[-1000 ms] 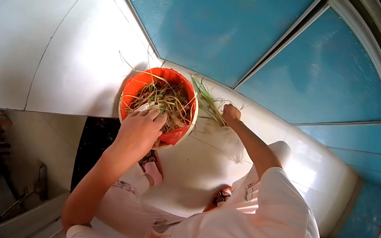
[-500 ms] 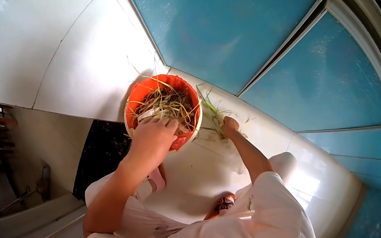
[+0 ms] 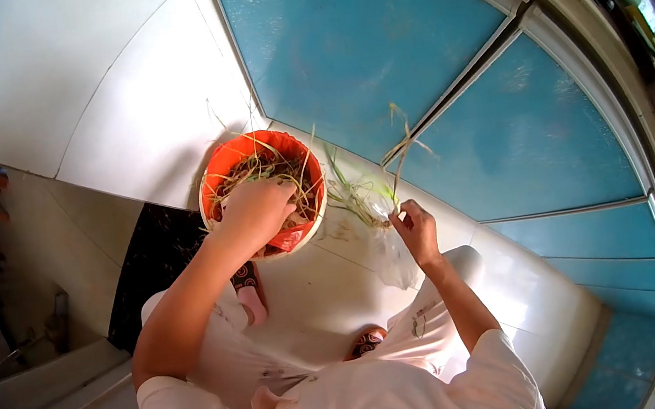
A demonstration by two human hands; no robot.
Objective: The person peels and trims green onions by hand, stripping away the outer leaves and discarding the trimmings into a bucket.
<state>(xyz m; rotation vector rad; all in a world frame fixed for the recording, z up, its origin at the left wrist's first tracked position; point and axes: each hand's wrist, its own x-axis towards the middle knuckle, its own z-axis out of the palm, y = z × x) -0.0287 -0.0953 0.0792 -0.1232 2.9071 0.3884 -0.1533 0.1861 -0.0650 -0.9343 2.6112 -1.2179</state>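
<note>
My left hand (image 3: 259, 208) is over the near side of a round bin, its fingers curled down against the dry plant scraps (image 3: 281, 166). What those fingers hold, if anything, is hidden. Between the thumb and fingers of my right hand (image 3: 420, 231) is a thin scallion stalk (image 3: 399, 175), green low down and dry and bent at its top. Green scallions (image 3: 351, 194) lie on the floor just left of that hand. A clear plastic bag (image 3: 393, 259) is below them, beside my right wrist.
The bin has a red liner (image 3: 295, 238) and stands near the white wall (image 3: 152, 104). Blue cabinet doors (image 3: 530, 140) run along the right. A black mat or panel (image 3: 152, 264) is left of the bin. My slippered foot (image 3: 249, 294) is close to the bin.
My right hand has moved up and away from the scallions on the floor, with one stalk now standing up in it. My left hand stays over the bin. The plastic bag shows more plainly.
</note>
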